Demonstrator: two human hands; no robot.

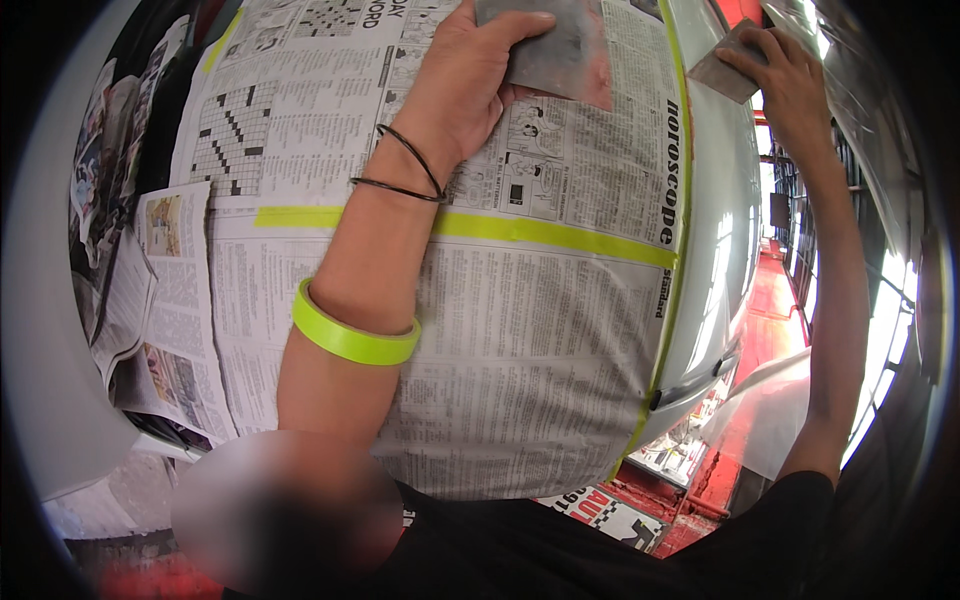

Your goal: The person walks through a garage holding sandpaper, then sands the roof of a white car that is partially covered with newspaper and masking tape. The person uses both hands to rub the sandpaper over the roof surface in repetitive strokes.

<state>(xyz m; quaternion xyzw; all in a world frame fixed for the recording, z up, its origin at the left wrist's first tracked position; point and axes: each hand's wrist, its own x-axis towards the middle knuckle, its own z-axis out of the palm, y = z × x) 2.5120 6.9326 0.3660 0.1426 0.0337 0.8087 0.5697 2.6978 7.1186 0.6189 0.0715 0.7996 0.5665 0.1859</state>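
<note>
My left hand grips a flat grey plate with a reddish smear along its right side, the thumb lying on top. The plate is over newspaper that covers a car body panel. A roll of lime-green masking tape is around my left forearm, and thin black bands circle the wrist. Out to the right, my right hand is closed on a thin grey-brown rectangular spreader. Its edge is at the bare pale panel, beside the masked border; contact is hard to make out.
Lime-green tape strips run across the newspaper and along its right edge. More loose newspaper hangs at the left. A dark handle-like part sits low on the panel. Clear plastic sheeting and red framework are at the right.
</note>
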